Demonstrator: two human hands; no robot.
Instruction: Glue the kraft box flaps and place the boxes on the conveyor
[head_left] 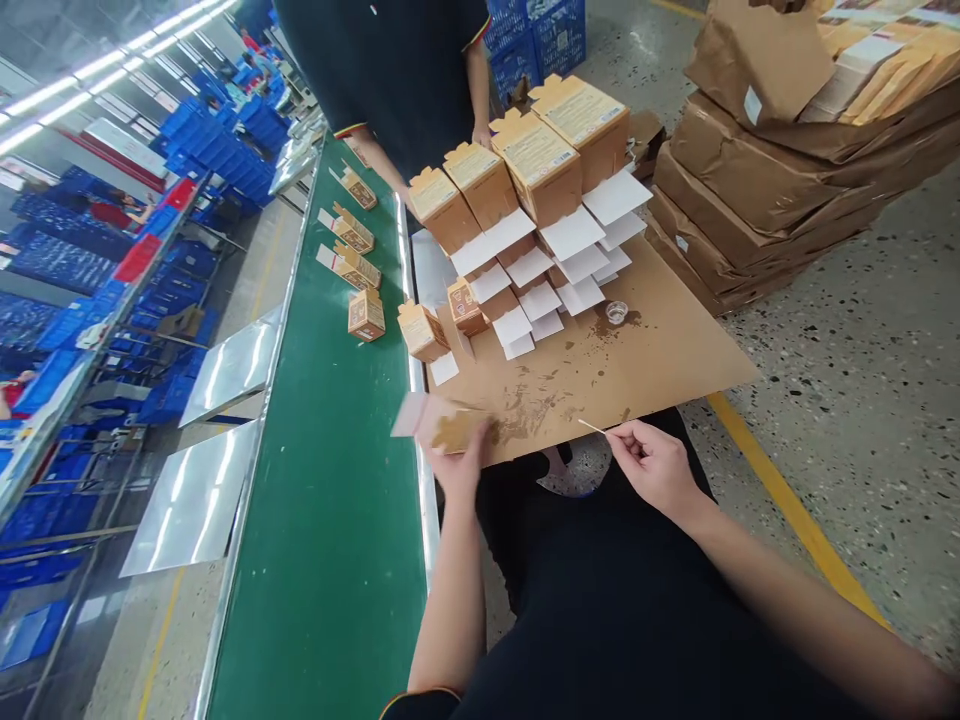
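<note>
Dark short-sleeved shirt over black trousers, left hand and right hand both bare.
Shirt reads near-black, maybe navy; smooth plain fabric across the visible front. Left sleeve finishes in a curved hem with thin orange-yellow trim; exact stripe colours too small to call. Left forearm and right forearm uncovered. Trousers same dark tone, seams can't be made out. Left fingers motion-blurred, right ones sharper.

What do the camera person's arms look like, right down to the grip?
Both forearms are bare, with no watch or bracelet showing. The left grip and right grip are ungloved hands. The left sleeve is dark, with a thin orange-yellow edge.
</note>
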